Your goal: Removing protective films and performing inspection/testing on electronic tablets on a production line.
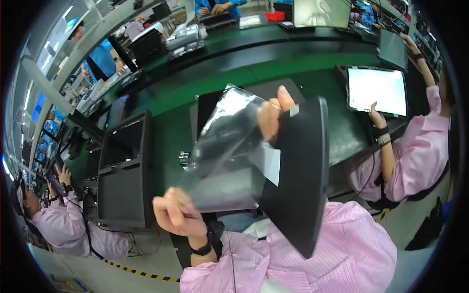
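Note:
My left hand (180,212) is closed, pinching the lower left corner of a clear plastic bag (229,141). The shiny bag stretches up and across to a thin black flat panel (300,171), which is tilted steeply in front of my chest. My right hand (274,115) grips the panel's upper left edge, thumb up, and its forearm is hidden behind the panel. A white label (272,163) shows where bag and panel meet; I cannot tell which one it is stuck to. Whether the panel's edge is inside the bag is unclear.
A black tray (124,200) with a dark screen in it lies on the green bench to the left. A small dark metal part (184,159) sits beside the bag. On the right, a co-worker handles a lit white screen (376,91); another co-worker (73,219) sits at the left.

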`<state>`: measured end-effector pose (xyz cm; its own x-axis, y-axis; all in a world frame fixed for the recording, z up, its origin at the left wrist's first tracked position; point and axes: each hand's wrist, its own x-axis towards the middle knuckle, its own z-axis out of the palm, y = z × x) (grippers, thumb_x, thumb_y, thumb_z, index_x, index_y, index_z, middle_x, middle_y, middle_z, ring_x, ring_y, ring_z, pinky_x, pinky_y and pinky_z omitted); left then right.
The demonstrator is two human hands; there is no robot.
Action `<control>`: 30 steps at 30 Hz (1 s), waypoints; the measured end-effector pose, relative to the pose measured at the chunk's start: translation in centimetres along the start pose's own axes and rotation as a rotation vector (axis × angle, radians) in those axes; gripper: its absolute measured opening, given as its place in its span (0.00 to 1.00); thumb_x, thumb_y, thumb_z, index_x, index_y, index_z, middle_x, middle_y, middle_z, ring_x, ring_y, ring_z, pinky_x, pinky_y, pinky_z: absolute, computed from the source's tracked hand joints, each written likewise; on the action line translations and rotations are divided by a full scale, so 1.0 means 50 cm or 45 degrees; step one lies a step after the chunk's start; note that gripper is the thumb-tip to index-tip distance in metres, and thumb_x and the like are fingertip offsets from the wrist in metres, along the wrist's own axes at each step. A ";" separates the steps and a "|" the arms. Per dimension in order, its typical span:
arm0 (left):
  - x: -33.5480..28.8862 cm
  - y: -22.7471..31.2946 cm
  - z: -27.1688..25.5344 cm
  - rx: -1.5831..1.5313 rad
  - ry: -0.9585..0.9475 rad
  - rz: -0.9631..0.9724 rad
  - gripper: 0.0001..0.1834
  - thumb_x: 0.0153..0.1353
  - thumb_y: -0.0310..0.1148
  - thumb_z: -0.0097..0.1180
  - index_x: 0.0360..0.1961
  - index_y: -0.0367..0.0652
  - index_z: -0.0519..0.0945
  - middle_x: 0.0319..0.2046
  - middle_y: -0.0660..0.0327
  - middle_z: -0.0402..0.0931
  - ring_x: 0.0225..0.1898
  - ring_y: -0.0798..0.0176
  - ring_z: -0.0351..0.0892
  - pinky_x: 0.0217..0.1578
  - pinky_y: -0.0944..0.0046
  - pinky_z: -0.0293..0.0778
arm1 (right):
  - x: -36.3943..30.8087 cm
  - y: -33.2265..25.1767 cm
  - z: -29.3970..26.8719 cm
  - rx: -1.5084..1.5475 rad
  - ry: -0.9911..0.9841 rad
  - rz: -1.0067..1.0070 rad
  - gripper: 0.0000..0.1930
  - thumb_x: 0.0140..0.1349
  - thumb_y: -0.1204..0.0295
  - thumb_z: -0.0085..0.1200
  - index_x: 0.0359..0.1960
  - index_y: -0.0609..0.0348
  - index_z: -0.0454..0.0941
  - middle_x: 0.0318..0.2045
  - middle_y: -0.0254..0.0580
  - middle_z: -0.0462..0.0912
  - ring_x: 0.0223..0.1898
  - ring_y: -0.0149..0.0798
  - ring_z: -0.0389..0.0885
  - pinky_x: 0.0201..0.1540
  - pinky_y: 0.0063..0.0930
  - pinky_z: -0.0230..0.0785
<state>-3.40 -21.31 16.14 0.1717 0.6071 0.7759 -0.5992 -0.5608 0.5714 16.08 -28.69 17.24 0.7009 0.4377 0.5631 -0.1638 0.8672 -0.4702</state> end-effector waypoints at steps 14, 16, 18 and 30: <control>-0.028 -0.003 -0.038 -0.056 -0.039 0.265 0.14 0.64 0.30 0.40 0.21 0.43 0.58 0.11 0.71 0.51 0.14 0.76 0.50 0.16 0.74 0.44 | -0.018 0.015 0.026 -0.320 0.146 -0.042 0.29 0.72 0.63 0.31 0.07 0.54 0.56 0.07 0.28 0.58 0.11 0.22 0.51 0.15 0.20 0.41; -0.026 -0.003 -0.038 -0.055 -0.039 0.271 0.14 0.65 0.30 0.40 0.21 0.43 0.58 0.11 0.71 0.51 0.14 0.76 0.49 0.16 0.74 0.44 | -0.014 0.032 0.014 -0.254 0.164 -0.011 0.29 0.72 0.63 0.31 0.07 0.54 0.56 0.08 0.28 0.58 0.11 0.21 0.50 0.15 0.20 0.41; -0.027 -0.003 -0.036 -0.039 -0.027 0.259 0.14 0.65 0.31 0.40 0.21 0.43 0.58 0.11 0.71 0.51 0.14 0.76 0.49 0.16 0.74 0.44 | -0.009 0.040 -0.003 -0.288 0.056 -0.051 0.29 0.71 0.62 0.32 0.07 0.53 0.55 0.08 0.28 0.58 0.11 0.21 0.50 0.15 0.20 0.41; -0.014 -0.002 -0.029 -0.020 -0.063 0.310 0.14 0.65 0.30 0.40 0.21 0.43 0.58 0.11 0.69 0.53 0.13 0.76 0.48 0.17 0.72 0.45 | -0.005 0.068 -0.019 -0.311 -0.035 -0.057 0.28 0.71 0.60 0.32 0.10 0.54 0.59 0.08 0.29 0.60 0.11 0.21 0.52 0.13 0.18 0.41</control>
<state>-4.61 -20.85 15.15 0.0586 0.4263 0.9027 -0.6394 -0.6784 0.3619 16.02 -26.09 14.86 0.6840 0.4091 0.6040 0.0423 0.8043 -0.5927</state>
